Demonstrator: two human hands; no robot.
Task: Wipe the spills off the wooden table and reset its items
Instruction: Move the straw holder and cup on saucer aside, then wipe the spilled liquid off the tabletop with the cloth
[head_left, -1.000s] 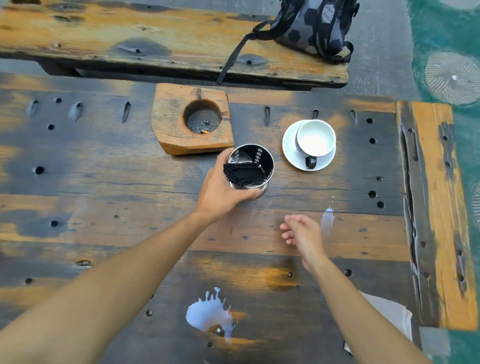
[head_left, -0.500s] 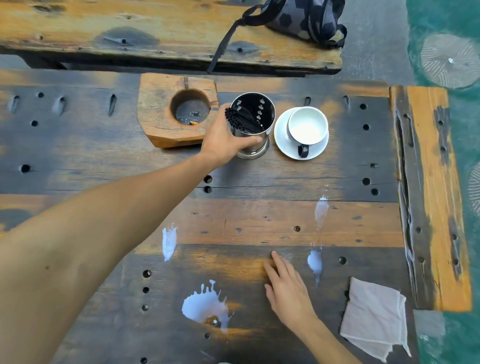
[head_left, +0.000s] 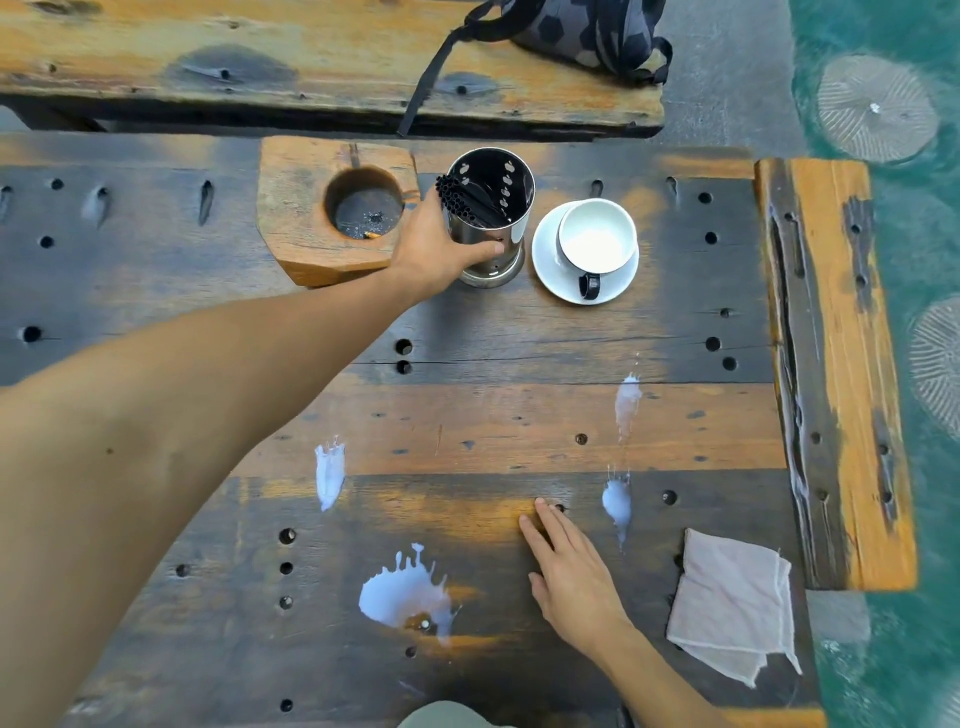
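Note:
My left hand (head_left: 434, 249) grips a steel canister (head_left: 491, 228) full of black straws, which stands upright at the back of the wooden table (head_left: 519, 332), between a wooden ashtray block (head_left: 301, 208) and a white cup (head_left: 597, 241) on its saucer (head_left: 550, 270). My right hand (head_left: 569, 571) lies flat on the table near the front, fingers spread, holding nothing. White spills mark the planks: a large splash (head_left: 402, 597), a streak at left (head_left: 329, 473), and two drips at right (head_left: 617, 501) (head_left: 627, 402). A folded pale cloth (head_left: 732, 608) lies just right of my right hand.
A wooden bench (head_left: 260, 52) runs behind the table with a dark backpack (head_left: 587, 31) on it. The table's raised orange edge board (head_left: 841, 364) is at the right, with green floor beyond. Several round holes dot the planks.
My left hand carried the straw canister from mid-table back to beside the ashtray and cup, and set it down. My right hand dropped flat onto the front planks near the cloth.

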